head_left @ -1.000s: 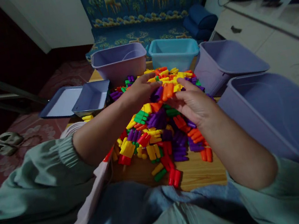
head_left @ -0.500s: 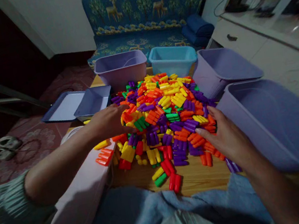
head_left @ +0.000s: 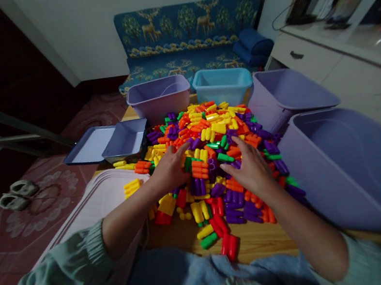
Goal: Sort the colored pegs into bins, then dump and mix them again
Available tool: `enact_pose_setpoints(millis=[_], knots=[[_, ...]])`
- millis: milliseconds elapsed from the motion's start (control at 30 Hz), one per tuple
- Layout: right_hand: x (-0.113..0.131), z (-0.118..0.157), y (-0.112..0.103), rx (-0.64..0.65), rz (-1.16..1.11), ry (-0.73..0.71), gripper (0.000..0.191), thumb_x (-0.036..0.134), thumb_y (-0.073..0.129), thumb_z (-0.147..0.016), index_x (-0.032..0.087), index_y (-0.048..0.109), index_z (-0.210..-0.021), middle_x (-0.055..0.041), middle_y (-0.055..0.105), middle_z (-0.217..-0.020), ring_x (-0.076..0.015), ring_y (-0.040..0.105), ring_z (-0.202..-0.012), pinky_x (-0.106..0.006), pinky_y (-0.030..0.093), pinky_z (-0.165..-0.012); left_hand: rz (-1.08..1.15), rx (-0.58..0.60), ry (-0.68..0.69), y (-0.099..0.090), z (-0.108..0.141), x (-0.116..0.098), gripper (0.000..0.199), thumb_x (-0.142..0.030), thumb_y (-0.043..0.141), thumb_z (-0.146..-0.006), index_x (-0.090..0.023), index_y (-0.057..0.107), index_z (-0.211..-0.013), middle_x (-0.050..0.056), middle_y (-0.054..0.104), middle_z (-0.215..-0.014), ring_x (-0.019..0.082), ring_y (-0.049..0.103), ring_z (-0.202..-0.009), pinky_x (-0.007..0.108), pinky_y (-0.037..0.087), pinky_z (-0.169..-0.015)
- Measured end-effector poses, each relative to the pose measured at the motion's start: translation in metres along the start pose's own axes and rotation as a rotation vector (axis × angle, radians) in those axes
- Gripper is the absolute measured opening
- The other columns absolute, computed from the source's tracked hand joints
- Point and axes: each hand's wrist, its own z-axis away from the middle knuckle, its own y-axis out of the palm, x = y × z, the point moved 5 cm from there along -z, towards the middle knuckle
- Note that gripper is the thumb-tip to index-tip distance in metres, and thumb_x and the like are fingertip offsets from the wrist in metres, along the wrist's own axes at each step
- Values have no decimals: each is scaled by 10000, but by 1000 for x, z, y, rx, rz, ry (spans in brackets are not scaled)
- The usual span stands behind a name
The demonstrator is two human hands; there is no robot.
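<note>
A heap of plastic toy building pieces (head_left: 215,126), shaped like joined tubes, covers much of the wooden table (head_left: 263,242). Yellow, orange, purple, green and red pieces are mixed together. My left hand (head_left: 171,168) rests on the left part of the heap, fingers spread and partly hidden among the pieces. Just right of its fingertips is an orange piece (head_left: 200,169). My right hand (head_left: 250,166) lies open over the right part, thumb and fingers apart, near a green piece (head_left: 225,157). Neither hand visibly grips a piece. Several red pieces (head_left: 230,246) lie at the near edge.
Behind the heap stand a purple bin (head_left: 160,96) and a light blue bin (head_left: 223,83). Two more purple bins (head_left: 291,88) line the right side. A shallow tray (head_left: 126,141) is at the back left, with stacked pink lids (head_left: 106,189) nearer me. A patterned sofa (head_left: 188,27) stands beyond.
Both hands have moved inward over the heap and are now closer together. Pieces under them have shifted. The camera view has tilted up slightly.
</note>
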Motion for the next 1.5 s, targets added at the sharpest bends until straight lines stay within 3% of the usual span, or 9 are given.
enact_pose_setpoints(millis=[267, 400, 633, 800, 900, 967, 1133, 1367, 1500], knots=[[32, -38, 12, -56, -355, -78, 708, 264, 690, -728, 175, 429, -1380, -149, 540, -1363, -273, 542, -1224, -466, 441, -1044, 586, -168, -240, -3, -36, -4, 648, -248, 712, -700, -125, 566, -1320, 80, 711, -989, 237, 677, -861, 385, 551, -823], [35, -55, 12, -131, -430, -121, 676, 253, 649, -765, 180, 411, -1393, -143, 538, -1353, -262, 528, -1238, -464, 446, -1039, 621, -380, -191, -14, -49, -17, 557, -209, 692, -738, -150, 610, -1286, 127, 639, -1281, 276, 586, -1200, 422, 438, -1051], [50, -25, -19, -170, -57, -324, 355, 226, 643, -811, 192, 643, -1164, -121, 553, -1335, -310, 440, -1286, -532, 354, -1097, 581, -452, -135, -24, -37, -24, 370, -302, 587, -874, -128, 686, -1185, 135, 628, -1315, 243, 526, -1295, 384, 376, -1110], [98, 60, 0, 306, -12, -712, 218, 312, 642, -837, 220, 688, -1029, -70, 666, -1124, -263, 505, -1162, -518, 293, -1119, 520, -338, -138, -36, -31, -20, 373, -348, 585, -878, -139, 702, -1164, 112, 702, -1192, 266, 628, -1155, 412, 455, -1033], [106, 98, 29, 549, 49, -1025, 220, 256, 635, -804, 199, 701, -1006, -94, 609, -1290, -311, 363, -1345, -573, 197, -1144, 482, -275, -137, -39, -29, -20, 364, -363, 589, -876, -169, 709, -1159, 90, 699, -1204, 267, 632, -1143, 414, 465, -1019], [99, 93, 41, 540, 108, -1033, 212, 221, 609, -814, 178, 709, -997, -109, 534, -1405, -327, 291, -1399, -599, 152, -1148, 480, -251, -123, -40, -28, -20, 388, -384, 592, -873, -160, 705, -1168, 100, 696, -1209, 270, 633, -1137, 397, 475, -1003], [96, 42, 33, 230, 167, -686, 291, 194, 528, -883, 155, 676, -1131, -154, 460, -1463, -354, 286, -1395, -659, 91, -1146, 465, -195, -88, -43, -23, -24, 447, -432, 588, -861, -133, 701, -1174, 119, 712, -1167, 278, 649, -1102, 373, 483, -972], [133, 73, 64, 357, 8, -1082, 356, 380, 578, -898, 240, 610, -1224, -108, 446, -1466, -310, 310, -1387, -608, 230, -1142, 91, -42, -82, -65, -4, -3, 366, -315, 564, -825, -220, 719, -1143, 76, 739, -1087, 269, 683, -984, 358, 492, -917], [125, 68, 80, 323, 50, -969, 222, 297, 573, -901, 210, 672, -1080, -141, 514, -1371, -318, 355, -1353, -616, 222, -1135, -151, 116, -58, -71, 37, 36, 463, -382, 651, -731, -196, 703, -1152, 127, 708, -1144, 316, 664, -1016, 419, 477, -931]])
